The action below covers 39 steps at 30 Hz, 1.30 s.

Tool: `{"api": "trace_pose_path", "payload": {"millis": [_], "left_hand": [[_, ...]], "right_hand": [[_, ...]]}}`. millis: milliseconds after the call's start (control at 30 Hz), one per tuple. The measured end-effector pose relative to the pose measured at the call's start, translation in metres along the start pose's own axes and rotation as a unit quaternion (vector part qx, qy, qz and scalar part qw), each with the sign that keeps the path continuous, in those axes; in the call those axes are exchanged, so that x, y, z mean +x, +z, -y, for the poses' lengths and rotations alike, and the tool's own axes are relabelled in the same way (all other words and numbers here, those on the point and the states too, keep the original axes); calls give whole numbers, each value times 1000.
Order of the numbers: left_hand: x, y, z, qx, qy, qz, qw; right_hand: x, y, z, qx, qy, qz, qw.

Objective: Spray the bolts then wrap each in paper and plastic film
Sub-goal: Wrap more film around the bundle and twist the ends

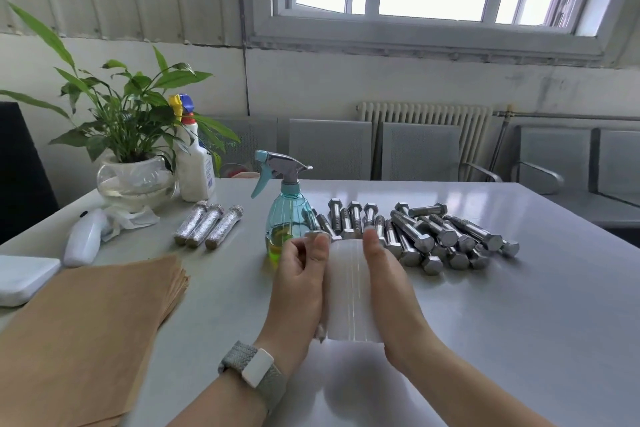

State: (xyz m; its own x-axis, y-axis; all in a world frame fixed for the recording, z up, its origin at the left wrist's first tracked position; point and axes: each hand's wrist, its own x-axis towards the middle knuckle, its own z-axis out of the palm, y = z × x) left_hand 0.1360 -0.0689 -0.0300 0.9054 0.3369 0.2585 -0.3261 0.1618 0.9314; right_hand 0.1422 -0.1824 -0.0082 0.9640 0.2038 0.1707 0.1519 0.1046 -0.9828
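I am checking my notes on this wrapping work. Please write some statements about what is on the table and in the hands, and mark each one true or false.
1. Three wrapped bolts lie left of the blue spray bottle. True.
2. The stack of brown paper lies right of the hands. False: it lies to their left.
3. Both the left hand and the right hand hold the roll of plastic film. True.
4. The bare bolts stand upright. False: they lie on their sides in a pile.
5. The blue spray bottle lies on its side. False: it stands upright.
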Motion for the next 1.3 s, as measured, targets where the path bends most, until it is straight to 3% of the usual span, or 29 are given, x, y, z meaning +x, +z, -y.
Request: {"api": "trace_pose_path", "payload": {"millis": [133,267,433,533,667,767,900,1033,1167,1300], "left_hand": [[-7,3,-4,-118,-59,32,991],[-13,8,-7,-166,-123,57,977],[-1,0,0,-65,-73,55,994],[4,-4,0,-48,-62,54,996],[6,-12,-2,14,-39,53,998],[6,-15,-7,51,-4,29,998],[2,-8,-11,27,-2,9,1000],[-6,-2,-10,-107,-89,11,990],[-8,0,-8,-203,-147,30,967],[-2,2,0,-211,-151,17,966]], "right_hand": [[-5,4,-4,-44,-1,-63,997],[-3,-1,-8,-123,-15,-111,986],[-1,-5,-6,59,115,-23,991],[0,-10,-2,77,128,67,987],[0,-10,-6,50,128,74,988],[0,-7,-5,4,84,15,996],[-2,-2,-7,-14,22,-17,1000],[-4,2,-11,-58,-17,-38,997],[0,-1,-12,-133,11,-76,988],[2,-5,-14,-162,11,-84,983]]}}
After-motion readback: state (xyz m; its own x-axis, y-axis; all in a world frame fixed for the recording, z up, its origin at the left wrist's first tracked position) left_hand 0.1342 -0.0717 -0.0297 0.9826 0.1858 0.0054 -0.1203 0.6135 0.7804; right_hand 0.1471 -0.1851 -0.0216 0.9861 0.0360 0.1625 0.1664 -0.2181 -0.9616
